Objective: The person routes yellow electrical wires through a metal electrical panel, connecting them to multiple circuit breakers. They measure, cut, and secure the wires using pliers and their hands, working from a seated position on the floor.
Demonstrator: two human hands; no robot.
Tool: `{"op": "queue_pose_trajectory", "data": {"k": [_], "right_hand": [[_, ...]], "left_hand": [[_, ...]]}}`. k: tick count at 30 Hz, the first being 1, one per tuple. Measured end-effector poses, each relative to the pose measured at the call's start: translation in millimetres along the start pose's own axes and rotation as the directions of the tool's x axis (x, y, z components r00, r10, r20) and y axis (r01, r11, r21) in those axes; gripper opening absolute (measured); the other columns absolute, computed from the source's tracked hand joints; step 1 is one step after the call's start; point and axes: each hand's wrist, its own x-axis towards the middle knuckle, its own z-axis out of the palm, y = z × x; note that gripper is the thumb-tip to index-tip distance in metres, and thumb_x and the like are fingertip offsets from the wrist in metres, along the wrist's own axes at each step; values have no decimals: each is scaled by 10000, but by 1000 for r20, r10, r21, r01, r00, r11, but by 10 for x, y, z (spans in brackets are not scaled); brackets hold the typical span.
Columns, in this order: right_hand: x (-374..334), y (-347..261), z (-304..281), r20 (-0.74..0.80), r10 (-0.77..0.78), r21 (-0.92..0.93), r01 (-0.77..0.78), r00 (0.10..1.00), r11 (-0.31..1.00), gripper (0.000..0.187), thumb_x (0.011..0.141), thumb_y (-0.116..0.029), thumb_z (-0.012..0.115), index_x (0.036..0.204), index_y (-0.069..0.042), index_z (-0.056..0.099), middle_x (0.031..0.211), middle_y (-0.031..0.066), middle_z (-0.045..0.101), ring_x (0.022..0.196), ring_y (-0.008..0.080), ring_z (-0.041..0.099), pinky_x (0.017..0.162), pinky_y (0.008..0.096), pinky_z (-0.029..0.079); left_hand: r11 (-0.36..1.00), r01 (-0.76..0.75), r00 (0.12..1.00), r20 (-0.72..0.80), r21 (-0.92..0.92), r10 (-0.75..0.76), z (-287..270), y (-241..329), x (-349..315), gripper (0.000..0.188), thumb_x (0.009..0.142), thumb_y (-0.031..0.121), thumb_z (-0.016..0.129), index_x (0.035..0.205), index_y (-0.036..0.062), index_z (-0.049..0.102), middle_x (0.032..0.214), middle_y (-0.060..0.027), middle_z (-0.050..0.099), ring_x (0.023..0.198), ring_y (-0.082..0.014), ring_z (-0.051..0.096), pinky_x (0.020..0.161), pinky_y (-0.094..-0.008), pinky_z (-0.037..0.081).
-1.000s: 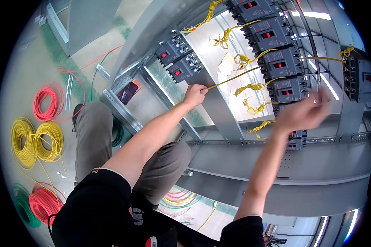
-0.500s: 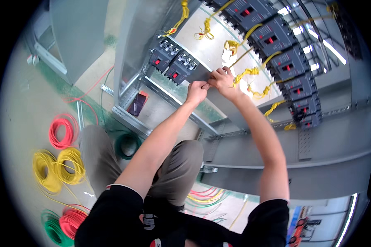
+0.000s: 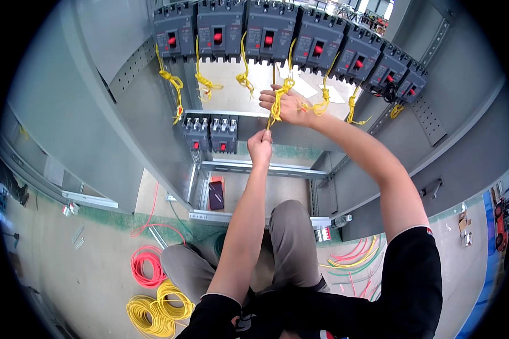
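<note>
A knotted yellow wire bundle hangs from one circuit breaker in the upper row. Below that knot, my left hand is closed in a pinch on a length of yellow wire that runs upward. My right hand is just above it, behind the hanging bundle. Its fingers stretch out to the left, slightly apart, and the bundle covers part of them. Other knotted yellow wires dangle from the neighbouring breakers. Lower left stand two smaller breakers with bare metal terminals on top.
A grey metal cabinet frame surrounds my arms, with a perforated side panel at right. On its floor lies a dark phone-like slab. Red wire coils and yellow wire coils lie by my left knee.
The view has swung round, so the breaker row now runs across the top. My hands, formerly together, have parted: the right one has opened its fingers, while the left pinches wire below it.
</note>
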Motion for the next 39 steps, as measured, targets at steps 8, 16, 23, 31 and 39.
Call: {"op": "queue_pose_trajectory", "data": {"k": [8,16,23,31,39], "right_hand": [[-329,-274,-162,39,132,67,-134,990,989,295,761,-171,604,1051,-126,636,1126,28,601,1026,199,589,865,356,503],[-79,-342,-15,251,123,123,-157,960,980,222,803,-260,643,1001,-164,664,1228,-17,556,852,238,654,702,353,526],[-160,-46,-123,243,165,281,-232,956,931,200,766,-310,705,784,-113,679,728,69,646,732,274,651,628,397,520],[-178,-233,-128,365,562,216,-655,742,724,344,832,-474,661,796,-143,745,680,103,668,678,293,656,593,391,493],[-225,-591,-28,389,757,93,-840,525,534,377,825,-481,659,787,-118,753,666,103,673,684,294,675,634,409,528]], "left_hand": [[1000,-12,1000,-5,-2,12,69,-13,-86,210,910,129,613,1018,-29,699,665,-22,601,620,-92,521,603,-264,445],[998,-47,999,-8,46,47,-40,74,-91,208,902,155,609,967,-18,703,635,-61,601,604,-130,531,610,-297,448],[823,-265,964,150,502,219,-68,850,-214,180,863,189,637,880,26,710,776,-210,653,752,-385,645,672,-443,485],[363,-462,867,498,809,-4,-463,1488,219,214,818,268,684,868,67,737,795,-156,693,773,-307,678,723,-401,521],[75,-584,791,545,808,278,-769,1456,23,101,819,151,643,834,72,703,825,-150,674,790,-333,668,705,-446,528]]}}
